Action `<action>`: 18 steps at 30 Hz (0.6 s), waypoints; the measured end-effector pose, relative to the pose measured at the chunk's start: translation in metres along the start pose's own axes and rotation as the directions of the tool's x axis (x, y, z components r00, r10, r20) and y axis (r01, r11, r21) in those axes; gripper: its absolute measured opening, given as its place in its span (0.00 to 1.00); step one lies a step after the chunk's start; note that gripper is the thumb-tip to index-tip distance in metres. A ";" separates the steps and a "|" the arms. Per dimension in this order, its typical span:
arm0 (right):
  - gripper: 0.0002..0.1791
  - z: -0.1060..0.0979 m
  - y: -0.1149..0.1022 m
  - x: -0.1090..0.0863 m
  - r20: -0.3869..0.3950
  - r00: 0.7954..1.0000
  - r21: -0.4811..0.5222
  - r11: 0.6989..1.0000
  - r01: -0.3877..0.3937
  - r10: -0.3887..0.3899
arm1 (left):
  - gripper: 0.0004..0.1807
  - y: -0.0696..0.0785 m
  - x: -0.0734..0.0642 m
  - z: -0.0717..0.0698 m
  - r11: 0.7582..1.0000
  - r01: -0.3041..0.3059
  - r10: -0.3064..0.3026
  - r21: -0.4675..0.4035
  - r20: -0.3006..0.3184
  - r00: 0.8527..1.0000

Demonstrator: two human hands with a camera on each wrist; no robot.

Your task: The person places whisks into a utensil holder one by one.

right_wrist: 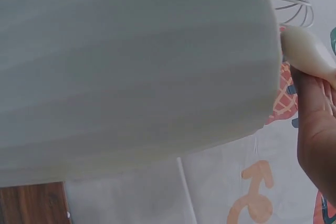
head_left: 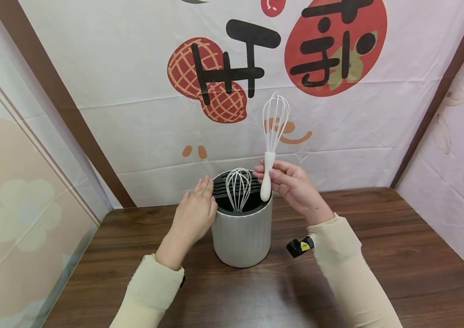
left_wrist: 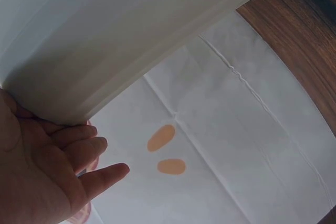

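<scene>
A ribbed white utensil holder with a black slotted insert stands upright on the table. One white whisk is inside it, wire loops up, its handle hidden. My left hand rests against the holder's left rim with its fingers extended; the left wrist view shows those fingers at the rim. Between thumb and fingers, my right hand holds a second white whisk by its handle, loops upward. The handle's lower end is over the holder's right rim. The right wrist view shows this rounded handle end beside the rim.
The holder stands on a dark wooden table. Behind the table hangs a white printed cloth with red and black designs. A black strap piece with a yellow label sticks out beside the right sleeve.
</scene>
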State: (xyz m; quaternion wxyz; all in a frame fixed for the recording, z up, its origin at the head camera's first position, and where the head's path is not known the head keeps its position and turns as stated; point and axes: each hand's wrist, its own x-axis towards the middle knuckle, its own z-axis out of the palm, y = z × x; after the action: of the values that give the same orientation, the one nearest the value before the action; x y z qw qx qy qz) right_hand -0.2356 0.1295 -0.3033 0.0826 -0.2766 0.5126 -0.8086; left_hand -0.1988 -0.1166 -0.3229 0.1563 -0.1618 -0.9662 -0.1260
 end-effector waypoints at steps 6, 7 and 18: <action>0.15 -0.001 0.004 0.002 0.002 1.000 -0.076 0.997 0.020 -0.020 | 0.27 0.001 0.000 0.001 1.000 0.005 -0.005 0.001 -0.001 1.000; 0.16 -0.001 0.005 0.002 0.003 1.000 -0.082 0.996 0.022 -0.022 | 0.27 0.001 0.000 0.001 1.000 0.005 -0.005 0.001 -0.002 1.000; 0.18 -0.006 0.011 0.007 -0.018 1.000 -0.114 0.993 0.006 -0.008 | 0.27 -0.001 0.004 0.003 1.000 0.005 -0.005 0.002 -0.013 1.000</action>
State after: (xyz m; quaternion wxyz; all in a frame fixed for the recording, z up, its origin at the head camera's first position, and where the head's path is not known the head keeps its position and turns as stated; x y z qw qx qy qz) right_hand -0.2462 0.1259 -0.3118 0.0590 -0.2751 0.5576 -0.7810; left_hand -0.2038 -0.1149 -0.3245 0.1623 -0.1586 -0.9656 -0.1266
